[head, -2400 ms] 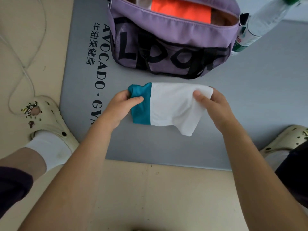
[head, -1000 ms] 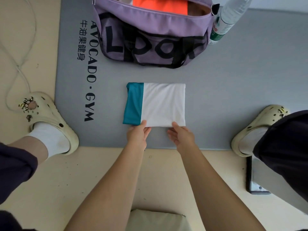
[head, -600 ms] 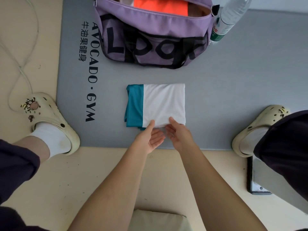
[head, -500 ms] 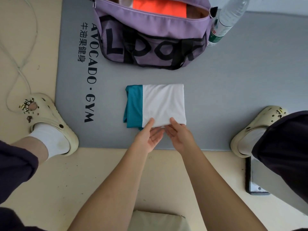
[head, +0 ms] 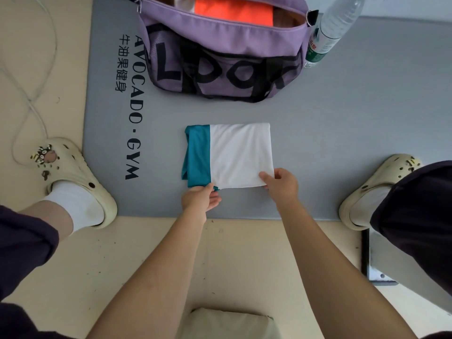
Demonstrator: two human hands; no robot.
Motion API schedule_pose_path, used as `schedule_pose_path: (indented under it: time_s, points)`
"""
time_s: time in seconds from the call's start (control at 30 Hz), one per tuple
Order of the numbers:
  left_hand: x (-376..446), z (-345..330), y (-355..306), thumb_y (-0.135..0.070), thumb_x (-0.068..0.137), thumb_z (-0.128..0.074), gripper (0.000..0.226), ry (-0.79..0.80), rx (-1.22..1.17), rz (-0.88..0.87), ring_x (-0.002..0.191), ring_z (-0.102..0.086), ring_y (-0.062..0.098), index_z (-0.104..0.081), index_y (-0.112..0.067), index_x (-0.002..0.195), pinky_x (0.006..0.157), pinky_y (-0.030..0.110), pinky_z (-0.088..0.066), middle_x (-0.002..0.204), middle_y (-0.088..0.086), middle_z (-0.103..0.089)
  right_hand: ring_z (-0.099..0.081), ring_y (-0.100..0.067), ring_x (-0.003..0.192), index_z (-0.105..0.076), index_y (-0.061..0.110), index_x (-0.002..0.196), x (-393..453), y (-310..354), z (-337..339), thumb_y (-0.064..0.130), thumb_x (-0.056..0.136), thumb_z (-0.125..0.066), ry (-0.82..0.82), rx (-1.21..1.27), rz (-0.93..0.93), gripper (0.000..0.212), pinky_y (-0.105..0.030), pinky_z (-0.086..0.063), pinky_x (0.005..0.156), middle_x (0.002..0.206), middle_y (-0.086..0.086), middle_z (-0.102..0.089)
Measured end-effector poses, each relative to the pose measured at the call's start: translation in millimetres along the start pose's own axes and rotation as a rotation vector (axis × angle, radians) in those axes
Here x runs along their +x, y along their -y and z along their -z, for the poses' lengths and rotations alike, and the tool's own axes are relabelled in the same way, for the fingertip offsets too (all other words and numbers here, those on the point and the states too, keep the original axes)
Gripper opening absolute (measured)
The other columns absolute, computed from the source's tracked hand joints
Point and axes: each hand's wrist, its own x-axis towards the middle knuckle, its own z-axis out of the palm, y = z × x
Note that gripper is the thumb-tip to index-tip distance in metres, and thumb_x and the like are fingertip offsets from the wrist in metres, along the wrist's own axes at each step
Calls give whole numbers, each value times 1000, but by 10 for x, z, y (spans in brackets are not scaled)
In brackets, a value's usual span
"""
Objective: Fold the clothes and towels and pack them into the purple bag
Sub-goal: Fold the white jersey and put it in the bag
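Lying folded on mat point(head: 342, 118), just nearer than bag point(head: 220, 57): shirt point(head: 241, 155). Near-left corner pinched by left hand point(head: 199, 200); near-right corner pinched by right hand point(head: 281, 185). Orange cloth point(head: 233, 11) inside open bag; bottle point(head: 330, 30) right of bag.

The folded garment point(head: 234, 155) lies flat at the middle of the mat point(head: 342, 123). The bag point(head: 220, 57) stands on the mat at 12 o'clock from the garment, well apart, with folded cloth point(head: 234, 9) inside its open top. A bottle point(head: 330, 33) sits just beside the bag at 3 o'clock. The left hand point(head: 200, 199) is at the garment's 7 o'clock corner, the right hand point(head: 281, 184) at its 5 o'clock corner. One shoe point(head: 73, 177) stands at the garment's 9 o'clock on the mat's edge, the other shoe point(head: 376, 189) at 3 o'clock. A cable point(head: 31, 99) lies on the floor point(head: 232, 253) at 10 o'clock.
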Motion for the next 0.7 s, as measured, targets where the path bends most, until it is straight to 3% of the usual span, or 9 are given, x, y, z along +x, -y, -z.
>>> schedule_pose_path:
  time_s: [0.07,0.13,0.23,0.3,0.37,0.43,0.57,0.63,0.7]
  points:
    - [0,24,5,-15,92,-68,16,4,49,7,78,-73,25,-67,1,94,58,26,-59,88,14,-72,-54,-20,68,-61,7,82,40,-4,28,26,84,-72,26,-125,33,22,-26,-40,56,71,0,-59]
    - [-29,72,-48,-18,87,-69,15,-15,252,-6,65,-71,23,-67,-4,83,52,27,-56,81,10,-73,-55,-16,68,-57,12,87,74,37,80,29,81,-74,60,-281,52,24,-23,-36,51,74,6,-56]
    - [-52,139,-243,-36,80,-55,31,-244,640,-298,48,-56,22,-52,-13,59,47,25,-40,57,4,-60,-57,-16,80,-47,16,103,167,155,174,43,70,-83,122,-390,63,55,-28,-43,61,94,4,-52]
    - [-30,139,-446,-33,81,-51,31,-381,606,-554,49,-39,19,-39,-16,58,48,26,-28,54,-1,-43,-56,-23,95,-44,14,116,247,257,185,50,67,-83,110,-408,98,71,-35,-49,76,109,-3,-49]
    - [79,93,-681,-28,85,-53,26,-370,478,-661,55,-40,15,-44,-17,63,51,27,-31,61,-5,-46,-55,-27,104,-45,12,124,333,386,140,52,73,-78,57,-376,166,73,-35,-47,83,118,-8,-50]
    - [214,32,-905,-33,91,-56,31,-310,497,-668,57,-45,13,-48,-18,65,53,28,-33,63,-5,-49,-55,-28,107,-46,9,124,408,525,61,51,80,-72,47,-343,206,66,-35,-45,85,120,-9,-53]
    - [416,-69,-1218,-50,87,-64,58,-222,521,-489,48,-34,16,-29,-17,53,48,28,-27,52,-2,-35,-56,-30,103,-47,7,116,524,650,-81,46,86,-67,72,-352,207,53,-37,-44,80,115,-10,-56]
    - [481,-71,-1308,-46,83,-72,47,-159,383,-413,59,-46,18,-45,-15,60,58,28,-36,63,2,-49,-56,-29,100,-48,6,113,552,647,-109,44,86,-68,58,-359,202,51,-36,-42,78,113,-10,-57]
    - [511,-31,-1345,-36,80,-78,28,-129,237,-402,70,-56,17,-61,-14,80,65,26,-45,81,3,-62,-57,-29,98,-49,7,112,570,627,-119,43,85,-68,45,-364,199,49,-37,-44,78,112,-10,-58]
